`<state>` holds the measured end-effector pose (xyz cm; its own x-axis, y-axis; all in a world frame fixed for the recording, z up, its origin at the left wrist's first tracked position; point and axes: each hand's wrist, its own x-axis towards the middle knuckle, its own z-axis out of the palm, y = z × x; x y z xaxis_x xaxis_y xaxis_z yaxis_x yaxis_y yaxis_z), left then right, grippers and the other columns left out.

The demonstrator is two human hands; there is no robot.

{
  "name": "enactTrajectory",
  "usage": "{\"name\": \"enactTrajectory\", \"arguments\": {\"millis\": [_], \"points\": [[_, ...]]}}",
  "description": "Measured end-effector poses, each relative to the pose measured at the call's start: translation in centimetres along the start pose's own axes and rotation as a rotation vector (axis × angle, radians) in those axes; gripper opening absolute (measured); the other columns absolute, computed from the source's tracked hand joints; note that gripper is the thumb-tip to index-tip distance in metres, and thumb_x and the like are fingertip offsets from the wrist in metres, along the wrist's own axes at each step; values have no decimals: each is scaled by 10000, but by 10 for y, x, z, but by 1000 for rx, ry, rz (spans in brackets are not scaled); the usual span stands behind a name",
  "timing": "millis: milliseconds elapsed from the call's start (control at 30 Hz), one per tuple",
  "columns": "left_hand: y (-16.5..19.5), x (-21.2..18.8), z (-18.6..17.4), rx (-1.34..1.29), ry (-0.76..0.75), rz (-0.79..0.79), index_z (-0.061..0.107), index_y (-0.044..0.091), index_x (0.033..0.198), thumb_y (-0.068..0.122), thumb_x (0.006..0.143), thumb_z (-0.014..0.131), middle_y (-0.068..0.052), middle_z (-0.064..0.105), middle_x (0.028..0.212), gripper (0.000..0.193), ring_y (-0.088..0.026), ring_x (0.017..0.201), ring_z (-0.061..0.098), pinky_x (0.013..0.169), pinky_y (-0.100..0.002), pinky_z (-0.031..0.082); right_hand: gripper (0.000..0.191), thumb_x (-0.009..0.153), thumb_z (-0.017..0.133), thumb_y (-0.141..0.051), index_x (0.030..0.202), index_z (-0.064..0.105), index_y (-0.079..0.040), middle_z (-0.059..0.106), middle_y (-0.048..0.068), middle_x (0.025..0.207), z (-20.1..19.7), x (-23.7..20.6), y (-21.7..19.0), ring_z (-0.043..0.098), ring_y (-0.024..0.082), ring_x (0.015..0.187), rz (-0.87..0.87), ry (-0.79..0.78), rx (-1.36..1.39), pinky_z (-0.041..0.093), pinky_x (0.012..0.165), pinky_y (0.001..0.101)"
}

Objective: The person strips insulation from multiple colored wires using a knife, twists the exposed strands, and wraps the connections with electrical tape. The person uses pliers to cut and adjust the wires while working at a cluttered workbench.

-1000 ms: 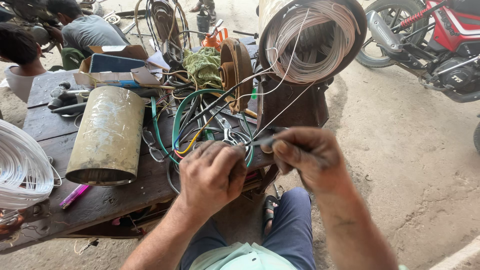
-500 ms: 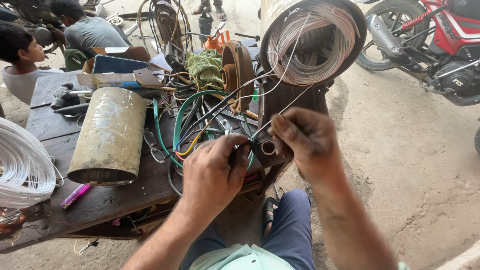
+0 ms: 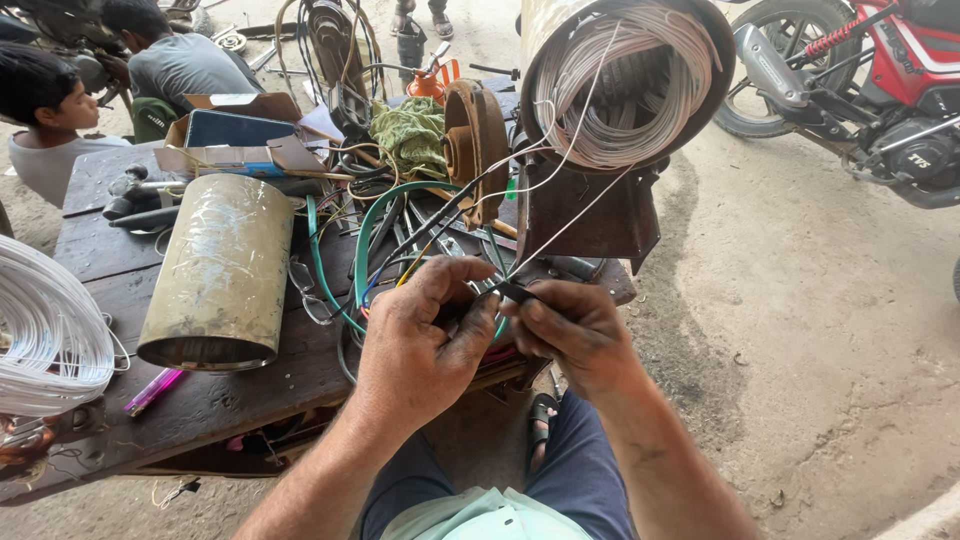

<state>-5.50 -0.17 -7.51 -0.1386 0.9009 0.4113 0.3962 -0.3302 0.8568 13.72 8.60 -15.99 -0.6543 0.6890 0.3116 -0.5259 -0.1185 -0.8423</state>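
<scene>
Hands meet over the near edge of the wooden workbench (image 3: 200,400). Left hand (image 3: 420,345) has thumb and fingers pinched together on a thin black strip (image 3: 515,292) (looks like sleeving or tape, can't tell which). Right hand (image 3: 575,335) pinches the same strip from the right side, fingertips closed on it. Both hands almost touching. Thin white wires (image 3: 560,225) run from the pinch point up and far to the wound coil (image 3: 625,85) inside the motor stator housing (image 3: 700,40), which stands at the far right of the bench. Green cable loop (image 3: 375,225) and loose leads lie just beyond the hands. Metal cylinder (image 3: 220,270) lies on its side to the left. White wire bundle (image 3: 45,330) at far left edge. Pink pen (image 3: 152,390) near the cylinder's open end. Red motorcycle (image 3: 880,90) parked far right.
</scene>
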Motion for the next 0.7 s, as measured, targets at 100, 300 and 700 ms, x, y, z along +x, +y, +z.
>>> {"name": "enactTrajectory", "arguments": {"millis": [100, 300, 700], "points": [[-10, 1, 2, 92, 58, 137, 673, 25, 978, 36, 860, 731, -81, 761, 846, 131, -168, 771, 774, 700, -281, 596, 194, 997, 713, -123, 1105, 750, 33, 769, 128, 902, -8, -15, -12, 645, 114, 656, -21, 128, -64, 484, 535, 212], [-18, -4, 10, 369, 169, 497, 637, 73, 986, 52, 852, 742, -75, 711, 867, 171, -254, 809, 735, 748, -369, 582, 163, 996, 711, -198, 1026, 789, -59, 738, 57, 745, 15, 15, -61, 608, 69, 556, -132, -7, -428, 494, 463, 221], [-5, -3, 14, 594, 205, 477, 696, 42, 1106, 113, 894, 738, -101, 713, 868, 227, -284, 807, 721, 734, -405, 572, 349, 953, 663, -383, 1086, 760, -75, 716, -9, 646, 35, 56, -93, 662, 50, 528, 37, 28, -992, 524, 469, 224]]}}
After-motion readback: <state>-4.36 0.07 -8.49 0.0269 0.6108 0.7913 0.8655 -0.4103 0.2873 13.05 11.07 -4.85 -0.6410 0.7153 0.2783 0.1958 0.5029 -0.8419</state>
